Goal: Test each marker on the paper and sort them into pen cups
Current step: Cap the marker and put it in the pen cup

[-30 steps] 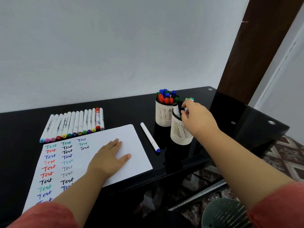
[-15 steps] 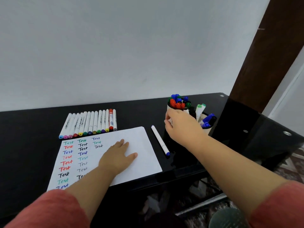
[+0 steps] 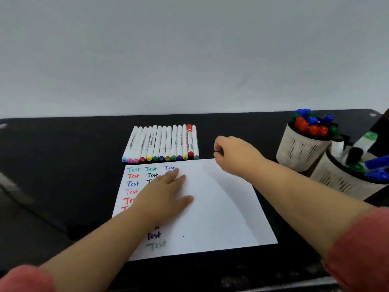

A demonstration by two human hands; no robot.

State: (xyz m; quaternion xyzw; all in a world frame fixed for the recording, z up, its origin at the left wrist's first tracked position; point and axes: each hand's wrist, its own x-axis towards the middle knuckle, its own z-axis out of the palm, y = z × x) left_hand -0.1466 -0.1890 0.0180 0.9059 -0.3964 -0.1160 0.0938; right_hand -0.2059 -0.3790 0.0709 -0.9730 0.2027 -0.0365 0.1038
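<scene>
Since the earlier frames the right hand [image 3: 232,153] has left the pen cups and crossed toward the row of markers, and the loose white marker with the blue cap that lay beside the sheet is no longer in sight. That hand now hovers just past the far right corner of the white sheet of paper [image 3: 212,207], its fingers curled in; something small and dark shows at the fingertips, but I cannot tell whether it holds anything.

Flat on the paper lies the left hand [image 3: 168,192], fingers straight and spread, pressing the sheet against the black glossy desk [image 3: 63,175] and covering part of the columns of coloured "Test" words.

Judging by this, one marker has just been sorted and the step in hand is fetching the next. A row of white-barrelled markers with coloured end caps [image 3: 162,144] lies side by side just beyond the paper's far edge; its right end, a white marker next to a red one, is nearest the reaching hand. Next comes a pinch on one barrel without nudging its neighbours, then uncapping and writing in the bare area of the sheet.

At the right stand two pale slotted pen cups: the farther cup [image 3: 299,150] is packed with red, blue and green caps, the nearer cup [image 3: 341,182] holds fewer.
</scene>
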